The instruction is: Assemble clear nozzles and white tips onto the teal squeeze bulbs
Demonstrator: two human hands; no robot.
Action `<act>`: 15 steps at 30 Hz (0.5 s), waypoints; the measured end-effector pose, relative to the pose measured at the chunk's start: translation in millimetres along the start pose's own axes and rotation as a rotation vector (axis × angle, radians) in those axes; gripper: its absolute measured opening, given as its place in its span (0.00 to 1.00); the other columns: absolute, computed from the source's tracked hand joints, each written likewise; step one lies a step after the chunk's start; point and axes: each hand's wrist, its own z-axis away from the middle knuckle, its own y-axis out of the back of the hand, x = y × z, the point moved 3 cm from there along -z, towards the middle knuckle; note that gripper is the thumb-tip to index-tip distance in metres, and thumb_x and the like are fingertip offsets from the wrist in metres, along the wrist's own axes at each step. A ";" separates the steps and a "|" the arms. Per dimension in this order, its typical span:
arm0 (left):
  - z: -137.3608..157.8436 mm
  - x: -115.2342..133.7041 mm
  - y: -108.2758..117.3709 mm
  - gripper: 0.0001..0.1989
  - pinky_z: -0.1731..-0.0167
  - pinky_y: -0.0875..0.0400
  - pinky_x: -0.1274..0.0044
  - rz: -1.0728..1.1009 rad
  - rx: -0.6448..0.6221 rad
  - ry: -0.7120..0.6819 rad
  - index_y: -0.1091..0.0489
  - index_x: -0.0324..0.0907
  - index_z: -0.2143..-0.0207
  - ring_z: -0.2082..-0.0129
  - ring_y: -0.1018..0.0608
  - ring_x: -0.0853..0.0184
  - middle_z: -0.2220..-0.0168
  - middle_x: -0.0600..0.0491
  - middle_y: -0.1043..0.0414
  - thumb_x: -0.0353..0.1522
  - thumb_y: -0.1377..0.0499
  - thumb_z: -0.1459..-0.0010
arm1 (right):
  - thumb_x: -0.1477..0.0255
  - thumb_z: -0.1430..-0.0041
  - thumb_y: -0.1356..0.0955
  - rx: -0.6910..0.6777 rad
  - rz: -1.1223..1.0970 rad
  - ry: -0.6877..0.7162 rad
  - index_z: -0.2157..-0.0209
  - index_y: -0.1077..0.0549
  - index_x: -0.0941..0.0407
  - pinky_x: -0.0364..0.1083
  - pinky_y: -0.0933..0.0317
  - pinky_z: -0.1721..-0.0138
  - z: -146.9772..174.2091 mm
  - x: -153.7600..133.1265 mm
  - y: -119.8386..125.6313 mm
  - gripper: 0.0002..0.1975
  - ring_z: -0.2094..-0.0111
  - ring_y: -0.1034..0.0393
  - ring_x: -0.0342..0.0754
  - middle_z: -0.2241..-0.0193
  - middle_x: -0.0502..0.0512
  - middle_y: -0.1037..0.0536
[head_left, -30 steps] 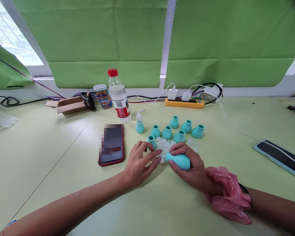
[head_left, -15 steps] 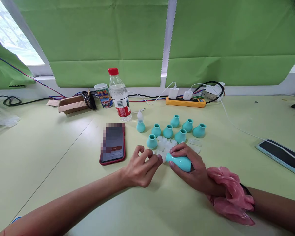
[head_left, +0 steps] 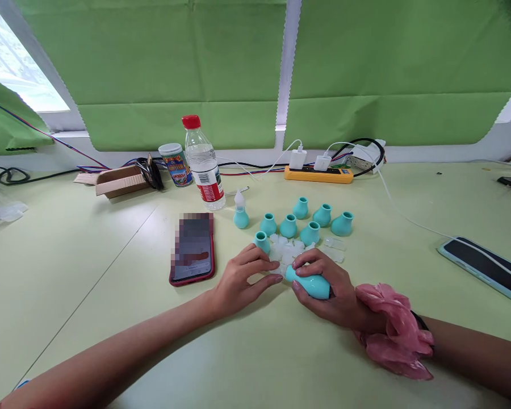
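My right hand (head_left: pixel 330 289) is wrapped round a glossy turquoise bulb (head_left: pixel 310 283), longer than the others and lying on its side with its narrow end to the left. To its left, my left hand (head_left: pixel 249 278) has thumb and fingers apart, fingertips beside that narrow end. Several clear plastic pieces (head_left: pixel 287 250) lie in a pile just beyond both hands. Behind them stand several matte turquoise squeeze bulbs with open necks, among them one bulb (head_left: pixel 288 226) in the middle. A separate bulb (head_left: pixel 241 218) has a clear pointed tip (head_left: pixel 239 199) fitted on top.
A phone in a red case (head_left: pixel 192 250) lies left of the bulbs. Behind it stand a water bottle (head_left: pixel 204 167), a can (head_left: pixel 176 165) and an open carton (head_left: pixel 123 182). At the back is a yellow power strip (head_left: pixel 318 175); its white cable reaches another phone (head_left: pixel 485 270) at right.
My left hand has uncurled, its thumb and fingers now spread toward the pile. My right hand keeps its hold on the bulb. The whole view has shifted slightly.
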 end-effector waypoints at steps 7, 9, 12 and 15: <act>-5.6 -5.7 2.8 0.07 0.73 0.34 0.77 0.206 -0.138 0.022 0.26 0.37 0.70 0.74 0.31 0.70 0.75 0.49 0.30 0.32 0.43 0.48 | 0.79 0.52 0.35 -0.005 -0.027 -0.006 0.67 0.38 0.53 0.46 0.36 0.70 1.7 0.8 0.5 0.11 0.69 0.34 0.45 0.71 0.53 0.32; -5.9 -6.7 3.4 0.08 0.73 0.34 0.77 0.207 -0.154 0.022 0.26 0.38 0.70 0.74 0.31 0.70 0.75 0.49 0.30 0.32 0.43 0.48 | 0.79 0.52 0.35 -0.004 -0.031 -0.007 0.68 0.38 0.53 0.46 0.36 0.70 1.9 0.8 0.6 0.10 0.70 0.34 0.45 0.71 0.53 0.32; -5.6 -6.2 3.4 0.08 0.73 0.34 0.76 0.198 -0.156 0.003 0.26 0.37 0.70 0.74 0.32 0.70 0.76 0.49 0.29 0.32 0.43 0.47 | 0.79 0.52 0.35 -0.002 -0.034 -0.003 0.68 0.38 0.53 0.46 0.36 0.70 1.6 -0.1 0.9 0.10 0.70 0.34 0.45 0.71 0.53 0.32; -6.1 -3.7 3.3 0.07 0.73 0.34 0.76 0.186 -0.146 -0.017 0.26 0.37 0.69 0.74 0.32 0.70 0.75 0.49 0.29 0.31 0.44 0.47 | 0.80 0.52 0.35 -0.001 -0.036 -0.012 0.68 0.38 0.53 0.46 0.36 0.71 1.0 -0.8 1.2 0.10 0.70 0.34 0.45 0.72 0.53 0.32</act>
